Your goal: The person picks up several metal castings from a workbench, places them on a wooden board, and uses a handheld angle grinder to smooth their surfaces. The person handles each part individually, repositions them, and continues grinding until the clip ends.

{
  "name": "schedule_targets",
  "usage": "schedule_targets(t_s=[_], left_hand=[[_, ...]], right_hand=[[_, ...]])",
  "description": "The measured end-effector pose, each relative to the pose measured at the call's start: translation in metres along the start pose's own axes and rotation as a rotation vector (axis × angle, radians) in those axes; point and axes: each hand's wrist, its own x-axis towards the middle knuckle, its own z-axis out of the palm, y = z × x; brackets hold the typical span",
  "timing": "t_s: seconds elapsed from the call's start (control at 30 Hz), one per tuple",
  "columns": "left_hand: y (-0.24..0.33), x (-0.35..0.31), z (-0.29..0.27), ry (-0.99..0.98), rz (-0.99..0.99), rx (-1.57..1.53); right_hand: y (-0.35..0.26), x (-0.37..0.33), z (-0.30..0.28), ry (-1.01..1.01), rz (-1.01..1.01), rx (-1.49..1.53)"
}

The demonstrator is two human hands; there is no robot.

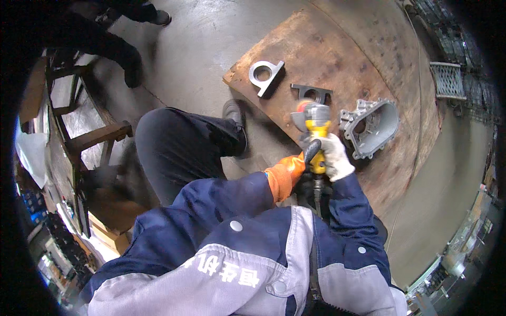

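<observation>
A yellow and grey angle grinder (317,128) is held in front of me, its cord or hose running back toward my body. My right hand (337,158), in a white glove, is closed around the tool's body. In an orange glove, my left hand (289,171) is closed at the black side handle (312,150); its fingers are partly hidden. The grinder's head, with a blurred reddish disc and a grey guard (298,121), is at the near edge of a dark metal bracket (310,93) with a round opening. Whether the disc touches it, I cannot tell.
Both metal parts, a bright ring-shaped bracket (266,76) and a grey cast housing (375,129), lie on the stained wooden board (327,45) beside the dark bracket. A wooden frame (97,137) stands at left. Another person's dark-clothed legs (113,45) are at far left.
</observation>
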Motion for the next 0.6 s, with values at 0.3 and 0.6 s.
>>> schedule_targets(t_s=[0.3, 0.6], left_hand=[[0.029, 0.014, -0.016, 0.503, 0.351, 1.823], [0.006, 0.076, -0.035, 0.807, 0.521, 1.631]], right_hand=[[0.036, 0.103, 0.064, -0.057, 0.133, -0.325], [0.047, 0.126, 0.052, -0.070, 0.188, -0.250]])
